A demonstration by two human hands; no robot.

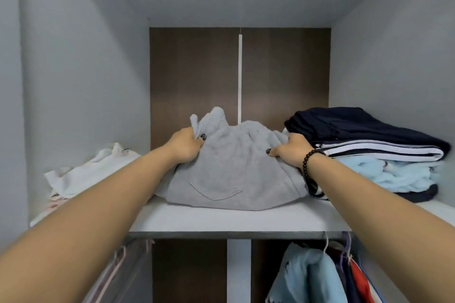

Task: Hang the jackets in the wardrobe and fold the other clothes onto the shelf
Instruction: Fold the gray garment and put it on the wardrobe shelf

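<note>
**Grey sweatpants going onto the shelf, mid-placement**

The grey sweatpants (231,167) are sitting on the white shelf (236,219) in the middle, between a loose pile of white clothes (93,172) on the left and a neat stack on the right. That stack is made up of a navy garment (364,125) on top, something with white stripes under it, then a fluffy light blue piece (398,172).

The bundle is gripped at both upper corners. The left hand (184,146) has its fingers curled tight into a bunched-up bit of fabric at the left, and the right hand (290,149), with a beaded bracelet (309,162) on the wrist, is clamped on the right edge the same way, just beside the navy stack.

Handling-wise, this looks like soft, floppy fleece: light, not slippery, nothing fragile. No shape is kept on its own, so the top humps up between the two grips. Holding at the two ends seems the right call, since a one-point grab would probably let the fold fall open.

The long axis runs left to right along the shelf front. A patch pocket (216,188) faces forward, towards the camera, with the lower edge lying flat on the shelf.

Below the shelf, a few hung garments (320,275) can be seen on the right.
</note>
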